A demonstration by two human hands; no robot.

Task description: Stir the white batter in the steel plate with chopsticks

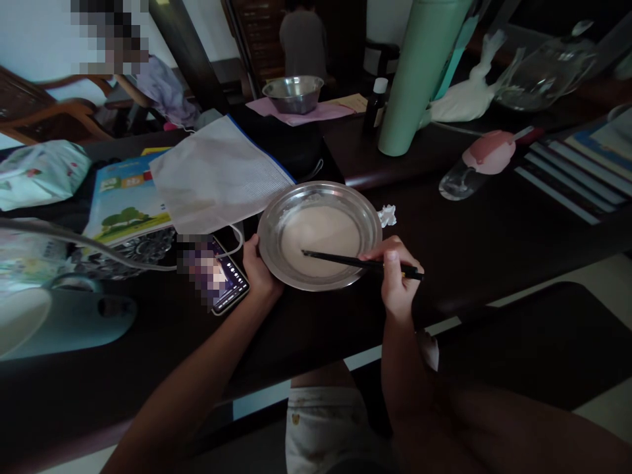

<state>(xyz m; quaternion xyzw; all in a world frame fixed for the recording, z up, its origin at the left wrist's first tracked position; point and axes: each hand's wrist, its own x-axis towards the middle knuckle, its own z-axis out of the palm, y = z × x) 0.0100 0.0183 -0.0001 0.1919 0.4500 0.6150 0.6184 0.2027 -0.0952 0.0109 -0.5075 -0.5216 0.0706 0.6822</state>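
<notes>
A wide metal bowl (pixel 269 220) stands on the dark table, with a smooth, pale, cream-coloured batter-like liquid (pixel 320 230) in it. My left hand (pixel 261 273) grips the bowl's left rim, thumb on top and the other fingers hidden beneath. Dark chopsticks (pixel 345 260) are held in my closed right hand (pixel 397 270) at the bowl's right side. Their tips reach left into the liquid. Just left of my left hand lies a lit phone (pixel 230 280) with a white cable. A crumpled white tissue (pixel 388 215) touches or nearly touches the bowl's right edge.
Behind the bowl are a white mesh pouch (pixel 217 178), a tall green flask (pixel 419 79) and a second metal bowl (pixel 296 95). A pink-topped bottle (pixel 476 164) and stacked books (pixel 577 171) lie right. A pale blue jug-like container (pixel 83 322) is at left. Two people are beyond the table.
</notes>
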